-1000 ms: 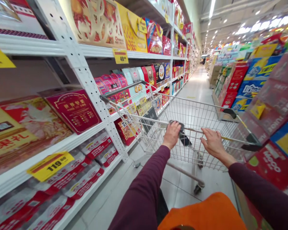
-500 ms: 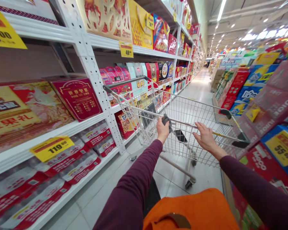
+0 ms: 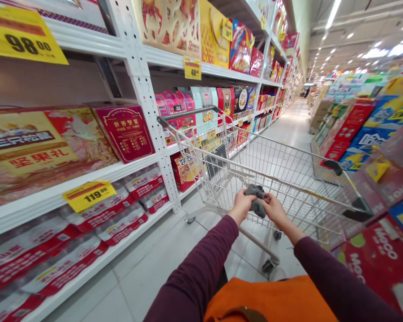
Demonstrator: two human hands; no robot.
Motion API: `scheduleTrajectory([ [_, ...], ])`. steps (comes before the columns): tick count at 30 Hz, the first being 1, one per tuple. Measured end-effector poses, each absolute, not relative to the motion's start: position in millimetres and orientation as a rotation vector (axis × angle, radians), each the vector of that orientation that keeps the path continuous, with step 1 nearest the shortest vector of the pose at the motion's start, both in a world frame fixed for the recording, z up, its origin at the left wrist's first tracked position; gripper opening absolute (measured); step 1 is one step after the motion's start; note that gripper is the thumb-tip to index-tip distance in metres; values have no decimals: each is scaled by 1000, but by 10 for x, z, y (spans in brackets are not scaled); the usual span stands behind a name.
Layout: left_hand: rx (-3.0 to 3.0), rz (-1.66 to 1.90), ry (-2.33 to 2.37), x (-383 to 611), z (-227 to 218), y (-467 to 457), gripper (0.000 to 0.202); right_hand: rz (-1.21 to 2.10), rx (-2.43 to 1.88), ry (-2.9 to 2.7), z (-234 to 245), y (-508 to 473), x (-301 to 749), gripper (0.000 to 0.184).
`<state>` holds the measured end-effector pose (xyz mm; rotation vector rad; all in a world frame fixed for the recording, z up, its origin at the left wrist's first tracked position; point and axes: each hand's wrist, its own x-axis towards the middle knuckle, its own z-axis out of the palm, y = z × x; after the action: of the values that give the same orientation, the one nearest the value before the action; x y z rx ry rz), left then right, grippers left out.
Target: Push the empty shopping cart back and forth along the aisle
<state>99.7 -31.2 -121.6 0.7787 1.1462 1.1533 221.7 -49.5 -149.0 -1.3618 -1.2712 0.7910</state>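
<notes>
In front of me, close to the near side of a wire shopping cart (image 3: 304, 189), both hands are together on a crumpled dark grey cloth (image 3: 255, 190). My left hand (image 3: 242, 203) grips its left part with the fingers closed. From the right, my right hand (image 3: 274, 209) pinches the cloth's edge. The cart stands crosswise, its dark handle (image 3: 188, 115) toward the shelves. A dark panel (image 3: 216, 161) sits at the handle end of the basket.
White shelving (image 3: 139, 85) with boxed goods and yellow price tags runs along the left. Packs of red-labelled bottles (image 3: 121, 228) fill the bottom shelf. Stacked red cartons (image 3: 379, 255) stand close on the right. The tiled aisle (image 3: 293, 118) stretches ahead beyond the cart.
My right hand has moved left from beside the cart's rail and closed on the grey cloth. My left hand has brought the cloth lower and to the right. The view has turned slightly left.
</notes>
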Motion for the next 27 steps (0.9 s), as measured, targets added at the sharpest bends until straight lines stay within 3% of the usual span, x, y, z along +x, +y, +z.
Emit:
scheduleTrajectory([
  [4, 635, 1150, 1123, 805, -1335, -262, 22, 268, -1295, -1733, -1543, -524, 1940, 47],
  [7, 539, 1079, 1013, 595, -1409, -219, 8, 252, -1195, -1932, -1729, -448, 1655, 51],
  [12, 417, 1095, 875, 77, -1507, -125, 6, 132, -1140, -2020, -1877, -110, 1326, 48],
  [21, 338, 1336, 1107, -722, -1589, 81, 23, -432, -649, -2446, -758, 1159, 587, 40],
  [24, 327, 1310, 1166, -803, -1751, 17, 26, -394, -572, -2578, -976, 1340, 529, 38],
  [27, 339, 1292, 1221, -830, -1873, -50, 24, -259, -534, -2688, -1524, 1262, 646, 35],
])
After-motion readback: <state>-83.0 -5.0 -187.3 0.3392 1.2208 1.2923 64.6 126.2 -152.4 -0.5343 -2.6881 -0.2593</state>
